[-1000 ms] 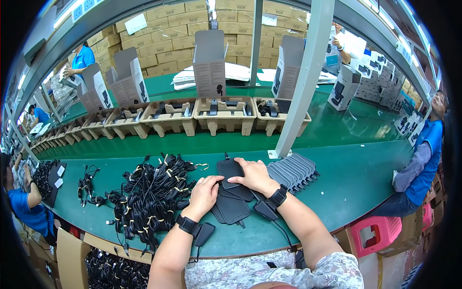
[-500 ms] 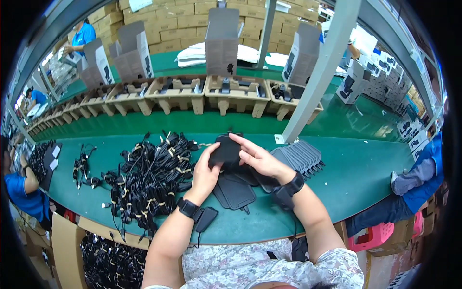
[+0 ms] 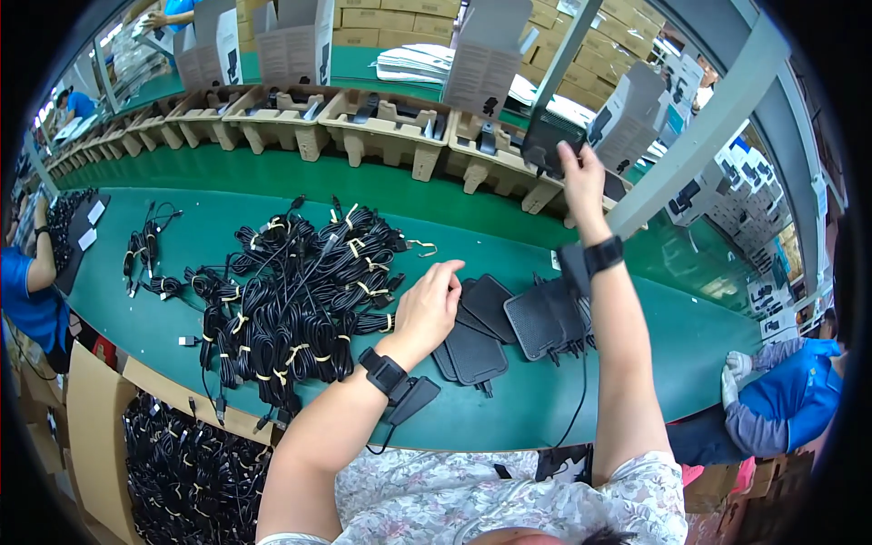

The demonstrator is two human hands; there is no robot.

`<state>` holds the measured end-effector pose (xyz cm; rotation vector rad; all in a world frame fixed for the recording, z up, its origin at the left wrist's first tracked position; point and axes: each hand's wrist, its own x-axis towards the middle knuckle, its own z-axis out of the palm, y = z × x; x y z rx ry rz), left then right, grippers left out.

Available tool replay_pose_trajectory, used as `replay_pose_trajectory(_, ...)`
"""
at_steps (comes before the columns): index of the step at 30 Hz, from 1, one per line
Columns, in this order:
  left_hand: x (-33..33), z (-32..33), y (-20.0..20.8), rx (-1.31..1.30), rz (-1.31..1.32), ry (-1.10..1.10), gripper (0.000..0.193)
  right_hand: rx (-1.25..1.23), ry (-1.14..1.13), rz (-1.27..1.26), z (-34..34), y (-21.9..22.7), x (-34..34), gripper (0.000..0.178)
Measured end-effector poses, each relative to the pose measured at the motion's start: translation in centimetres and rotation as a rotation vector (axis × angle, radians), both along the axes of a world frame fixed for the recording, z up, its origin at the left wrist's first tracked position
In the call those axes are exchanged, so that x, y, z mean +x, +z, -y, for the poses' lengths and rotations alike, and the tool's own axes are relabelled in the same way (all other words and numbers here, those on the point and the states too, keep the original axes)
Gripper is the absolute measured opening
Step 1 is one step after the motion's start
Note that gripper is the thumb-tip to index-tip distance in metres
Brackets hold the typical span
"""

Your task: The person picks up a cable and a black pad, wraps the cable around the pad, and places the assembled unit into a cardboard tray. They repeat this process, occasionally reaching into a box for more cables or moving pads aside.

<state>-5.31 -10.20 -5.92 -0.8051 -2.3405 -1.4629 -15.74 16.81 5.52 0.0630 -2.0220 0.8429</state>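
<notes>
My right hand (image 3: 586, 177) reaches up and forward, gripping a black flat rectangular pad (image 3: 552, 138) by its right edge. That pad is above the right-hand pulp trays. My left hand (image 3: 429, 302) is over the table with its fingers loosely curved and apart, nothing visible in them. Beside it lie loose black pads (image 3: 475, 354) with short stubs, partly overlapping. More of these pads (image 3: 536, 320) stand in a fanned stack to the right, partly behind my right wrist strap. A large heap of tied black cables (image 3: 300, 300) lies left of my left hand.
A row of brown moulded pulp trays (image 3: 381, 130) runs along the raised back ledge, with open printed boxes (image 3: 486, 59) behind. A grey metal post (image 3: 699, 118) stands at right. Below left is a carton of cables (image 3: 191, 472). Co-workers sit at both sides, one with gloved hands (image 3: 734, 377).
My right hand has moved up and right with the black pad, away from my left hand. The left hand has let go and lowered slightly to the right. The view has shifted.
</notes>
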Motion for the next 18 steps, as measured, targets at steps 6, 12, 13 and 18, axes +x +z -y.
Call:
replay_pose_trajectory(6,0.5,0.4,0.5,-0.041,-0.050,0.014,0.032,-0.081,-0.246,0.268,-2.6,0.1,-7.1,0.030)
replay_pose_trajectory(12,0.8,-0.1,0.6,-0.049,-0.042,0.041,0.027,-0.010,-0.089,0.467,-7.4,-1.9,-11.5,0.047)
replay_pose_trajectory(13,0.9,-0.2,0.6,-0.052,-0.053,0.038,0.026,-0.006,-0.076,0.483,-8.3,-2.4,-11.5,0.047)
replay_pose_trajectory(18,0.5,0.2,0.6,-0.043,-0.085,0.075,0.022,0.314,-0.227,0.735,-8.1,-2.1,-11.5,0.054)
